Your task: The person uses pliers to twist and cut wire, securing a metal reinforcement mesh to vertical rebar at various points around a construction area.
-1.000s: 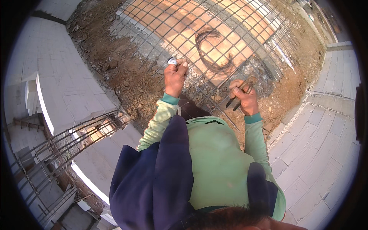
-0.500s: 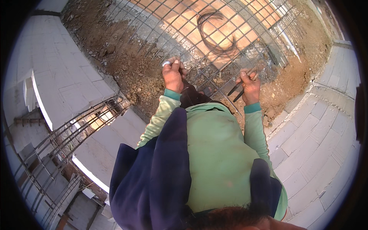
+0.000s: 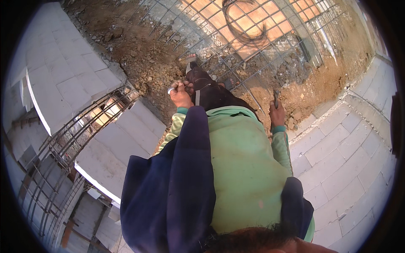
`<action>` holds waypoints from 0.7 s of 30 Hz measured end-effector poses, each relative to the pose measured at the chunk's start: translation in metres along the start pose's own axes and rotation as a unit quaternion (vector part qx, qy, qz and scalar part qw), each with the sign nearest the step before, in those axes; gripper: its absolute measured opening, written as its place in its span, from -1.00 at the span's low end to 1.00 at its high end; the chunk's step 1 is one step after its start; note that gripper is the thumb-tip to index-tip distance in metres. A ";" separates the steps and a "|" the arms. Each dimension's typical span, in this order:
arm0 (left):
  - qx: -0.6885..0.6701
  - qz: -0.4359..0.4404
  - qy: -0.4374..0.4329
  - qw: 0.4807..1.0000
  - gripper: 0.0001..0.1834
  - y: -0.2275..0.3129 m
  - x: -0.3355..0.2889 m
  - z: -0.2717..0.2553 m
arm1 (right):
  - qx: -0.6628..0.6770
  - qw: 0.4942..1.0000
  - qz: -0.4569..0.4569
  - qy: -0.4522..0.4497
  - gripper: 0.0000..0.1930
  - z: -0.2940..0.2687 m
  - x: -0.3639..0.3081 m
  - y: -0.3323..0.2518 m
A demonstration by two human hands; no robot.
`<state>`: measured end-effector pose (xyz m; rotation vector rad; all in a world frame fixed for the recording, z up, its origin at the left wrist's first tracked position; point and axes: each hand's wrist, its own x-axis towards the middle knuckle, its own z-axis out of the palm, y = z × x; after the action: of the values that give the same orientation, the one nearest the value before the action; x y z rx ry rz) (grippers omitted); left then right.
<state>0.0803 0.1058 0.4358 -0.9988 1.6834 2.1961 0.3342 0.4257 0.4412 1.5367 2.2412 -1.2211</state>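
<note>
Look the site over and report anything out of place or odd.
The wire at the mesh, toward the top of the view, looks slightly odd: it lies in a loose, uneven curl rather than a neat coil, though perhaps deliberately. Nothing else clearly stands out.

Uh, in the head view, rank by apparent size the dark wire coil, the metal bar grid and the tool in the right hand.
1. Metal bar grid, running past the upper edge
2. Dark wire coil
3. Tool in the right hand, partly hidden by it

Green shirt (image 3: 244, 168); navy outer layer (image 3: 190, 177)
</note>
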 end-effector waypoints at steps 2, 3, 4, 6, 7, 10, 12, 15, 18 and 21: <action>-0.014 0.010 -0.029 0.999 -0.98 0.005 0.000 -0.005 | -0.015 0.999 0.003 -0.049 -0.69 -0.006 -0.013 -0.046; -0.031 0.020 -0.063 0.997 -0.97 0.011 -0.003 -0.003 | -0.031 0.995 0.004 -0.093 -0.68 -0.008 -0.022 -0.075; -0.030 0.013 -0.068 0.997 -0.97 0.013 -0.009 0.009 | -0.033 0.996 0.010 -0.087 -0.68 -0.009 -0.027 -0.088; 0.008 -0.050 -0.112 0.992 -0.98 0.025 -0.026 0.032 | -0.085 0.980 -0.150 -0.102 -0.69 0.001 -0.031 -0.114; 0.011 -0.051 -0.110 0.993 -0.98 0.030 -0.032 0.040 | -0.078 0.968 -0.217 -0.103 -0.69 0.007 -0.035 -0.131; -0.002 -0.182 -0.175 0.968 -0.97 0.046 -0.046 0.067 | -0.052 0.933 -0.329 -0.135 -0.72 0.035 -0.043 -0.176; -0.032 -0.195 -0.157 0.968 -0.97 0.048 -0.038 0.074 | -0.041 0.914 -0.371 -0.162 -0.72 0.046 -0.041 -0.194; -0.053 -0.199 -0.128 0.970 -0.95 0.048 -0.012 0.072 | -0.108 0.917 -0.232 -0.307 -0.65 0.057 -0.031 -0.210; -0.040 -0.249 -0.082 0.964 -0.90 0.043 0.014 0.072 | -0.078 0.927 -0.231 -0.284 -0.66 0.069 -0.017 -0.219; -0.046 -0.282 -0.090 0.954 -0.88 0.029 0.055 0.077 | -0.026 0.937 -0.209 -0.278 -0.69 0.081 0.007 -0.238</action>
<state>-0.0068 0.1532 0.4340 -1.0944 1.0535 1.9173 0.1074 0.3420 0.5106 0.5829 2.2167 -1.4533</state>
